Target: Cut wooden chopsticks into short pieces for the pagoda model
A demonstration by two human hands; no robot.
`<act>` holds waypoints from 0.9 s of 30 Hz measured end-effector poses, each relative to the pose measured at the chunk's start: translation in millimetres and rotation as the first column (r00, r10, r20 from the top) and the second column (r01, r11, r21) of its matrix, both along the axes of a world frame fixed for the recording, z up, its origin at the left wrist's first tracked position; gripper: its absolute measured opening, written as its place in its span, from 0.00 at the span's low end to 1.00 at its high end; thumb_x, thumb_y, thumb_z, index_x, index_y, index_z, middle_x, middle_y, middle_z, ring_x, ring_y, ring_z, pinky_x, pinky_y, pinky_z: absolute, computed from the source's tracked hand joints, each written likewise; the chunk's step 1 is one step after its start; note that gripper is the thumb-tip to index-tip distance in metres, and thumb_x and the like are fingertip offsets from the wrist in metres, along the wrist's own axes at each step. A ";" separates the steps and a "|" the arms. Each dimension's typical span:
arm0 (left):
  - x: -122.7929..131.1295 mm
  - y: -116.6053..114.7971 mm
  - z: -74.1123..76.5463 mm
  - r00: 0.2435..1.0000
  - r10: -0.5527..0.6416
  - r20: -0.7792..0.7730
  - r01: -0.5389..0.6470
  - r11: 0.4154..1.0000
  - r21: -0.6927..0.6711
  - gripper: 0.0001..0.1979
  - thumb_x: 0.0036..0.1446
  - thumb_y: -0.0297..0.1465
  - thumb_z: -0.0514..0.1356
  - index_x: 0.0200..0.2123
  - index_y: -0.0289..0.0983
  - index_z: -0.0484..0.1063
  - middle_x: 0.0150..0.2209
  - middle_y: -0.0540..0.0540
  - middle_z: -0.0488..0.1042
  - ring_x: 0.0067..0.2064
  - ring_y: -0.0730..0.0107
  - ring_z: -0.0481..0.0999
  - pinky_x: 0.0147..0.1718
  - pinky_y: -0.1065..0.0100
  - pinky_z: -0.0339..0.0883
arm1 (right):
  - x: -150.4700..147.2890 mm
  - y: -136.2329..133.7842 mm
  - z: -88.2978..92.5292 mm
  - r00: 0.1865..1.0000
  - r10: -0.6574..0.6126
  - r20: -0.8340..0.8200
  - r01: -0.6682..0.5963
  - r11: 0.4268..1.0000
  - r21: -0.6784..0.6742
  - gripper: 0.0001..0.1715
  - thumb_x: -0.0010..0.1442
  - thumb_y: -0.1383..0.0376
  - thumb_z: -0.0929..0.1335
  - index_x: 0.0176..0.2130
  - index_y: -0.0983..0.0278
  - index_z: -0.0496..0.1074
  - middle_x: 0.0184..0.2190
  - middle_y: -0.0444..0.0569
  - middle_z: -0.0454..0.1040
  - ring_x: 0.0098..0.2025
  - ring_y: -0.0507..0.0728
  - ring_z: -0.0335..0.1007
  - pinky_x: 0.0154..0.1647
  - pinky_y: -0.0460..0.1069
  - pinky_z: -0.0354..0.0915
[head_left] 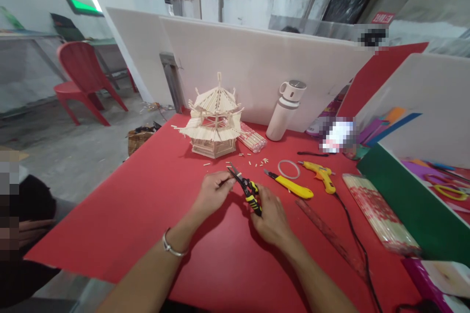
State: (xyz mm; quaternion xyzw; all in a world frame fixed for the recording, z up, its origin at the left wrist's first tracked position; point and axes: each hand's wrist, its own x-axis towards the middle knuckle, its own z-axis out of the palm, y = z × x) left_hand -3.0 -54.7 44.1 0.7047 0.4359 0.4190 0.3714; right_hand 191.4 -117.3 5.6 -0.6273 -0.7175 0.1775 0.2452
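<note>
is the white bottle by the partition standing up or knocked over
Upright. The white bottle stands on its base on the red table, lid on top, against the white partition.

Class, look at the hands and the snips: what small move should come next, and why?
Probably squeeze the snips shut: the right hand grips the handles, the blades stand open, and the left hand seems to feed a thin stick between them.

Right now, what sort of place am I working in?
Probably a partitioned craft workstation in a bare workshop. A stick-built pavilion model stands on the red table, with a hot glue gun, utility knife and packs of sticks alongside.
</note>
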 end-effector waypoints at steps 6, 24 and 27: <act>5.5 -1.0 -2.0 0.998 0.058 0.019 -0.057 0.997 -0.049 0.12 0.57 0.31 0.58 0.22 0.35 0.69 0.19 0.53 0.65 0.23 0.75 0.62 0.25 0.72 0.55 | -0.3 -0.1 2.7 1.000 -0.017 0.026 0.017 1.000 -0.007 0.29 0.58 0.68 0.67 0.58 0.63 0.63 0.52 0.59 0.73 0.53 0.67 0.68 0.51 0.59 0.61; 0.8 -2.5 -1.5 1.000 -0.020 0.007 0.020 0.999 -0.028 0.13 0.59 0.31 0.55 0.23 0.36 0.69 0.16 0.53 0.67 0.19 0.75 0.65 0.23 0.72 0.58 | 7.7 2.2 -11.0 0.999 0.045 -0.009 -0.043 0.992 0.118 0.44 0.55 0.70 0.65 0.68 0.61 0.52 0.55 0.59 0.67 0.59 0.68 0.63 0.60 0.65 0.60; 0.9 -4.2 0.7 0.999 -0.033 0.006 0.033 0.998 -0.050 0.13 0.61 0.32 0.54 0.24 0.36 0.68 0.16 0.53 0.65 0.19 0.75 0.64 0.24 0.72 0.58 | 8.3 3.1 -8.0 0.998 0.053 -0.022 -0.050 0.992 0.118 0.40 0.55 0.69 0.65 0.65 0.62 0.55 0.55 0.58 0.69 0.58 0.68 0.64 0.59 0.65 0.60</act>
